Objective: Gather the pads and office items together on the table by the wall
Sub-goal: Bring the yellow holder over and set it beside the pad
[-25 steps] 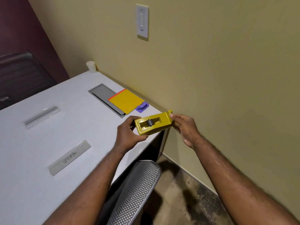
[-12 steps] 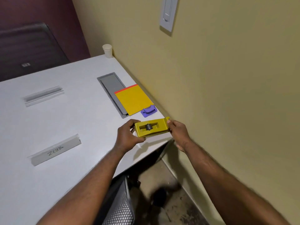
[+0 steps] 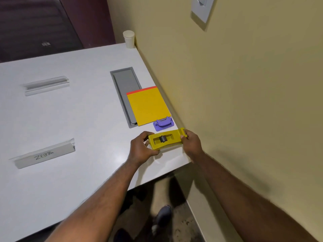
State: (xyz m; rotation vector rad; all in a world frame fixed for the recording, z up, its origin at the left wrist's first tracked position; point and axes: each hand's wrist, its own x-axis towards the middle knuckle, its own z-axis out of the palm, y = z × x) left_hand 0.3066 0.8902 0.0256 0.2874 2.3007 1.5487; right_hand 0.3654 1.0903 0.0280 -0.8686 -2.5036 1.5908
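With both hands (image 3: 142, 148) (image 3: 191, 144) clamped on the yellow tape dispenser (image 3: 166, 139) just above the tabletop (image 3: 87, 119) corner beside the purple stapler remover (image 3: 163, 123), a careless release could tip it off the edge.

Even indoor light, soft shadows, wide-angle bending at edges

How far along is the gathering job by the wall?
Done: the yellow pad and purple clip lie by the wall. In hand: both hands, left and right, hold the yellow tape dispenser at the table's corner. Left: setting it down.
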